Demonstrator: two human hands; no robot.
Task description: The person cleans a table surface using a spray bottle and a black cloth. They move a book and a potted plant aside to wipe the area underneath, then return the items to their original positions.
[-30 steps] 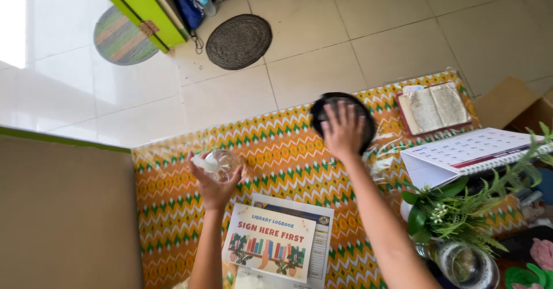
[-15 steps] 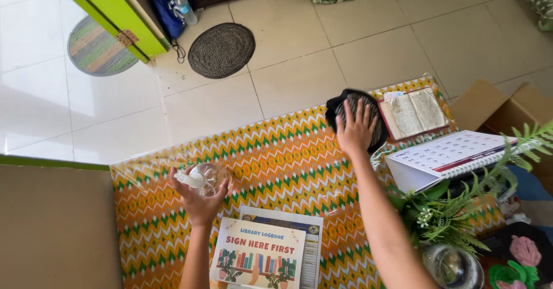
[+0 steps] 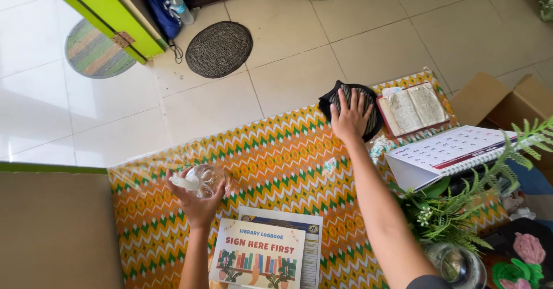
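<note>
My left hand (image 3: 197,199) grips a small clear spray bottle (image 3: 203,179) with a white nozzle, held over the near left part of a table covered in an orange, yellow and green zigzag cloth (image 3: 271,162). Far across the table my right hand (image 3: 350,116) lies flat, fingers spread, on a dark striped cloth (image 3: 373,125) bunched at the table's far edge. Just right of that cloth lies an open book (image 3: 413,109).
A printed sign card (image 3: 258,255) rests on a sheet in front of me. A desk calendar (image 3: 452,150), a fern in a glass vase (image 3: 461,220) and crochet flowers (image 3: 521,254) crowd the right side. Beyond lie a tiled floor, a round mat (image 3: 219,48) and a cardboard box (image 3: 507,96).
My right hand has stayed pressed on the dark cloth, shifting a little. The left hand keeps hold of the spray bottle. The view has drifted as my head moved.
</note>
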